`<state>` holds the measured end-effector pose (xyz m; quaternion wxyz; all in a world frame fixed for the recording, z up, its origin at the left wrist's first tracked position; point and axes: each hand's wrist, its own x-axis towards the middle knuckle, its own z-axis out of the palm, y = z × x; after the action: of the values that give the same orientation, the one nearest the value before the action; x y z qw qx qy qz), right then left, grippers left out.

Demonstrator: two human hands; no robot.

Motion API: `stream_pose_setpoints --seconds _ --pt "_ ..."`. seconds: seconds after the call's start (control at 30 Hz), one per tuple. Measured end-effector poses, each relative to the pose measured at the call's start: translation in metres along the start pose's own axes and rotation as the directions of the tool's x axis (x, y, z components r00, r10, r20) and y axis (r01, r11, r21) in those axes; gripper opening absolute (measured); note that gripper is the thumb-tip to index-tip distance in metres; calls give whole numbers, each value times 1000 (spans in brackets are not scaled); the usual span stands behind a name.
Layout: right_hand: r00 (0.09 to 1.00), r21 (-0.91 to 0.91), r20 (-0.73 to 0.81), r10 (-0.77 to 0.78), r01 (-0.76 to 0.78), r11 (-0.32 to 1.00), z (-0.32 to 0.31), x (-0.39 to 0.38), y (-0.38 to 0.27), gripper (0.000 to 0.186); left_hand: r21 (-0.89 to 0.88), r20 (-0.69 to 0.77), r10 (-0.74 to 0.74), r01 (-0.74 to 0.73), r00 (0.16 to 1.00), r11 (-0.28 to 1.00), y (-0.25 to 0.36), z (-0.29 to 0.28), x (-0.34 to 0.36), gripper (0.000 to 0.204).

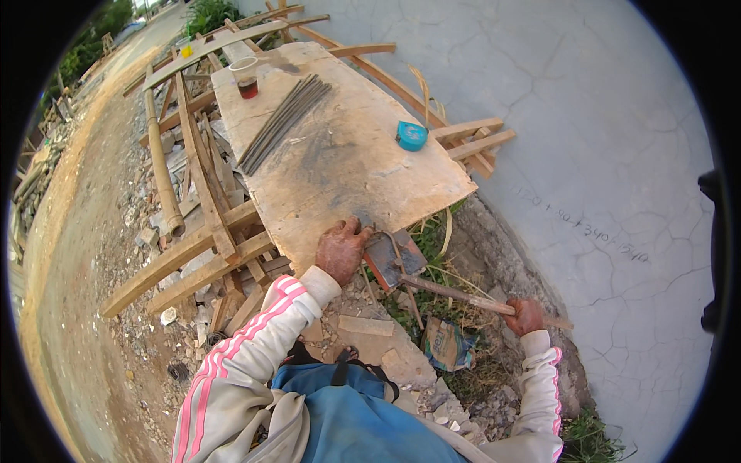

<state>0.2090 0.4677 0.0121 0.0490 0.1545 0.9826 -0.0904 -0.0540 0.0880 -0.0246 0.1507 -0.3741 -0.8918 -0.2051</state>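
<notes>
My left hand [342, 251] rests at the near edge of a worn wooden board [363, 116], its fingers curled on a thin bent metal rod [391, 238], much of which they hide. Just beyond the fingertips, beside the board's edge, is a dark flat block with a reddish side [382, 266]. Out to the right, my right hand [525, 316] is wrapped round a long wooden-handled tool [463, 296]. The far end of that tool reaches to the block. A bundle of thin metal rods [285, 119] lies on the board.
A turquoise tape measure [411, 136] and a plastic cup of dark red drink [245, 79] stand on the board. Timber lengths [197, 154] jut out at the left over rubble. A cracked grey wall [602, 154] rises at right. A crumpled bag [449, 345] lies among weeds.
</notes>
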Motion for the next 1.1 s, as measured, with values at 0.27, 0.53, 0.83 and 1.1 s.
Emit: stream_pose_setpoints --seconds 0.27,0.53,0.83,1.1 --pt "993 -25 -115 18 -21 999 11 -19 -11 25 31 21 -5 4 1000 1000 -1 1 1 23" --pt "982 -51 -139 129 -138 989 12 -28 -20 30 -7 26 14 -14 1000 1000 -4 2 2 18" --pt "937 -12 -188 295 -302 953 26 -85 -67 20 -29 160 40 -36 986 999 -7 -4 7 21" --pt "765 141 -155 625 -609 780 66 -171 -191 38 -24 67 73 -71 995 997 -9 -4 8 17"
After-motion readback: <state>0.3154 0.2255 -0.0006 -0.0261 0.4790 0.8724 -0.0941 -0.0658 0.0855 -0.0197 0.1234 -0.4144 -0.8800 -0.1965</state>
